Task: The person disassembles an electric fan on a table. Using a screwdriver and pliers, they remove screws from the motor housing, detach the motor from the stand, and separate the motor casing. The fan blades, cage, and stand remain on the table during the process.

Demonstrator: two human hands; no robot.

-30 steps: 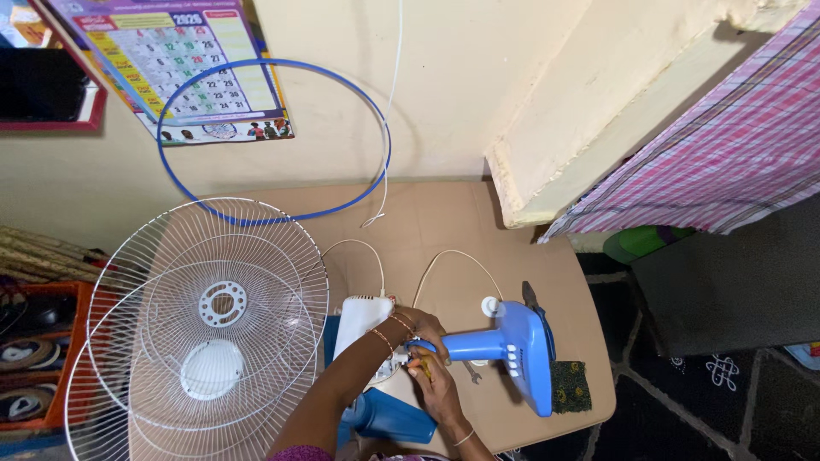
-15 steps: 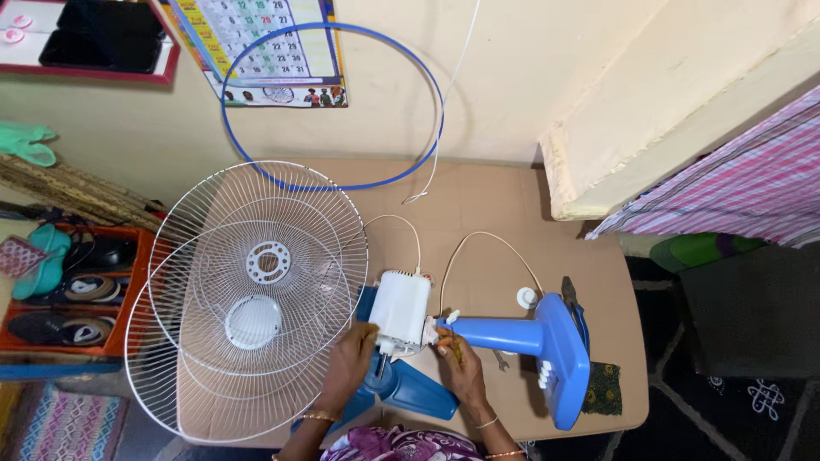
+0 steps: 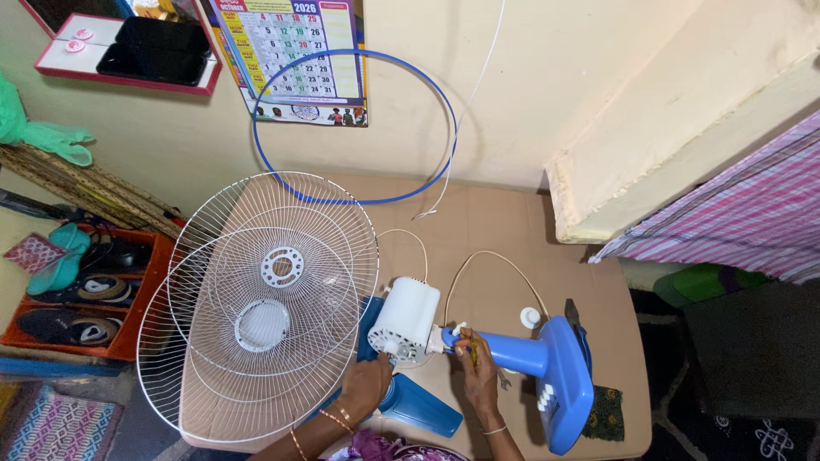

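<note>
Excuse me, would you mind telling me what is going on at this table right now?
A person is working on a taken-apart table fan on a brown table. The left hand steadies the white motor housing from below, while the right hand holds a small tool at the joint with the blue stand. Two white wire grilles lie stacked to the left, and a blue ring leans against the wall.

Single head view, steeply downward, near table (image 3: 512, 213), facing wall (image 3: 512, 102).
</note>
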